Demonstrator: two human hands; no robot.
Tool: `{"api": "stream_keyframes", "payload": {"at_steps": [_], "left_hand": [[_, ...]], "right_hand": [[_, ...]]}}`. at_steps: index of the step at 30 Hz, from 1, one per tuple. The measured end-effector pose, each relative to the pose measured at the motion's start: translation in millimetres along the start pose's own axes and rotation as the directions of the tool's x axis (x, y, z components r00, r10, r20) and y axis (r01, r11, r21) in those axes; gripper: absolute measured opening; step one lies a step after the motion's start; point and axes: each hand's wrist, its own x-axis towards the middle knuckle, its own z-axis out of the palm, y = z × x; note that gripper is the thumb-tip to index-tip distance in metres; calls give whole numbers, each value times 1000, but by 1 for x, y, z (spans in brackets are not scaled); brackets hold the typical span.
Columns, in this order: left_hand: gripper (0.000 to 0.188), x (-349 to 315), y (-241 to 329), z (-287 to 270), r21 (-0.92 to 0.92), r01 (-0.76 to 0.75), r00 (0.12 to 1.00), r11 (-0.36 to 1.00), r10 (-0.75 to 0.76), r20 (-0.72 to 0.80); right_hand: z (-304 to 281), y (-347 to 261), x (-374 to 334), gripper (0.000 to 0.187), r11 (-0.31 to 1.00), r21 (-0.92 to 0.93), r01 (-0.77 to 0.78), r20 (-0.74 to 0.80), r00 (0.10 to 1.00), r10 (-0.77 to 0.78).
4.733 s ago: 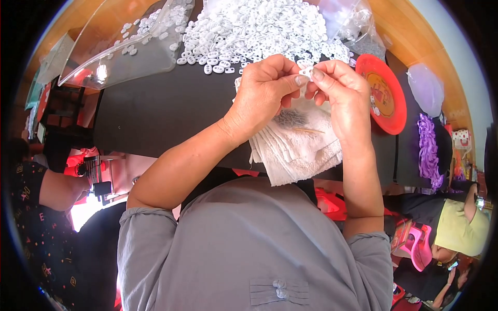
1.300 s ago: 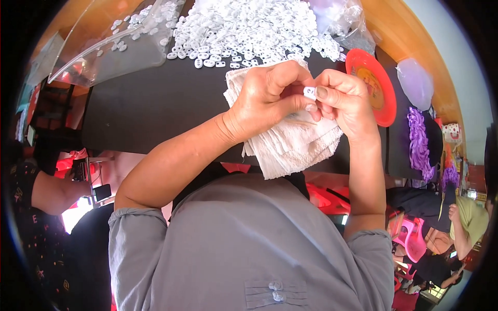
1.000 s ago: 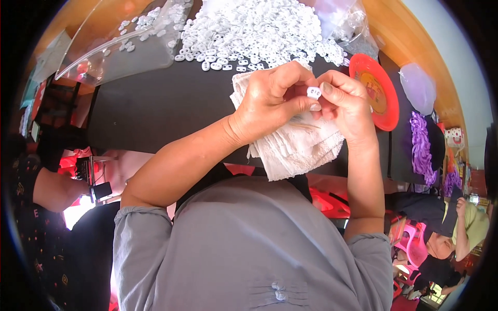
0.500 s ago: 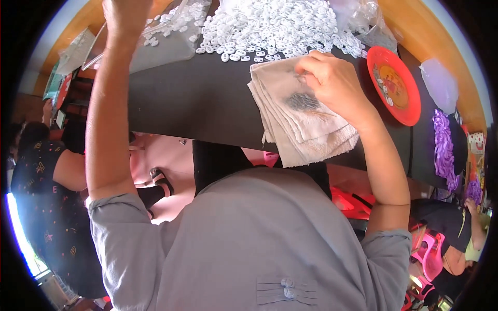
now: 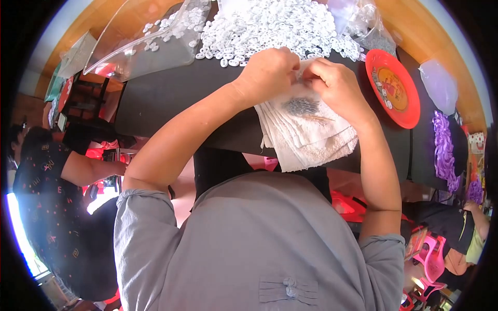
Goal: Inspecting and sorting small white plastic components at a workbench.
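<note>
Head: left hand (image 5: 272, 73) returned above cloth (image 5: 314, 146) (grip unclear).

Bright light (image 5: 22, 236) glares left, a pink chair (image 5: 434, 264) stands right.

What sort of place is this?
Likely a small informal handwork workshop: a large heap of small white pieces lies on the black table, a pile of thin dark bits sits on a folded cream towel, and another person is nearby at left.

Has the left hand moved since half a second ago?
Yes. The left hand has moved right, from by the clear container to over the white cloth, beside the right hand.
</note>
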Motion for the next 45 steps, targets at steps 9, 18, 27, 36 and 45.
{"api": "stream_keyframes", "payload": {"at_steps": [9, 18, 27, 36, 45], "left_hand": [[7, -1, -1, 2, -255, 112, 993, 960, -99, 61], [9, -5, 20, -14, -788, 512, 828, 341, -439, 348], [12, -10, 31, -17, -838, 539, 739, -91, -427, 522], [13, -8, 27, -14, -544, 351, 936, 762, -289, 199], [18, 58, -42, 25, 35, 96, 990, 995, -92, -109]], "right_hand": [[-16, 9, -1, 9, 993, 107, -43, -61, 997, 50], [-22, 7, -5, 8, 866, 479, -144, 13, 988, 157], [-16, -6, -3, 10, 865, 501, -14, -55, 997, 48], [-29, 11, -2, 4, 749, 633, -193, -43, 958, 283], [-23, 8, -6, 7, 727, 645, -236, 156, 972, 177]]}}
